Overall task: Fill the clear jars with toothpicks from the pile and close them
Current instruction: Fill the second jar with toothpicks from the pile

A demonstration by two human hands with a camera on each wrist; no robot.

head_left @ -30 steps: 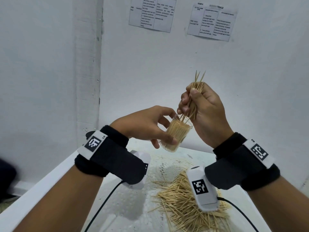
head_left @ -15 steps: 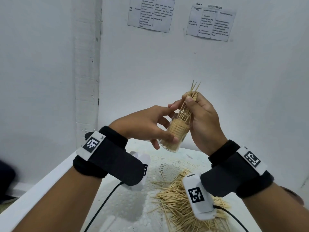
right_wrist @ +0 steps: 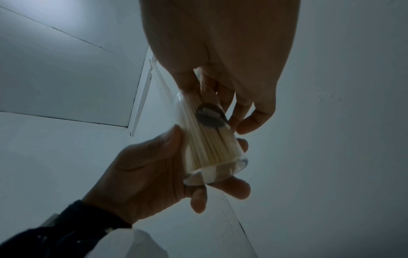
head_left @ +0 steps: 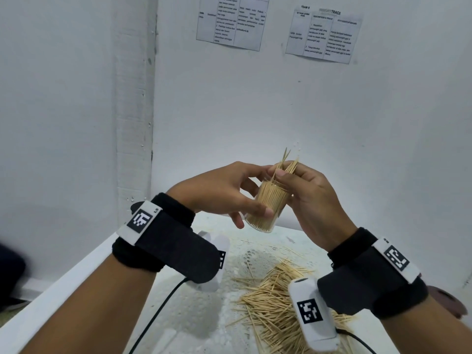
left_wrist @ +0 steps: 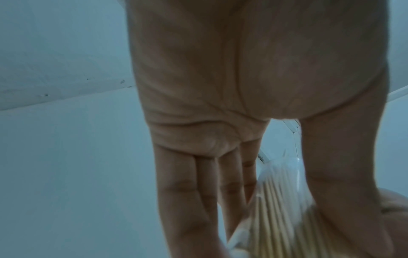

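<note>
A clear jar (head_left: 268,205) packed with toothpicks is held tilted in the air above the table, gripped by my left hand (head_left: 229,192) with thumb in front and fingers behind. My right hand (head_left: 298,185) pinches a small bunch of toothpicks (head_left: 287,164) whose lower ends are in the jar's mouth and whose tips stick up above the fingers. From the right wrist view the jar (right_wrist: 209,146) shows from below, with my left hand (right_wrist: 154,167) wrapped round it. In the left wrist view the jar (left_wrist: 280,200) lies between thumb and fingers. No lid is in view.
A loose pile of toothpicks (head_left: 275,307) lies on the white table (head_left: 191,315) under my right wrist. White walls close in behind and to the left, with two printed sheets (head_left: 231,21) taped high up. A brownish object (head_left: 447,300) peeks out at the right edge.
My right hand has come down with the bunch, pushing the toothpicks deeper into the jar. The left hand has kept the jar in about the same place.
</note>
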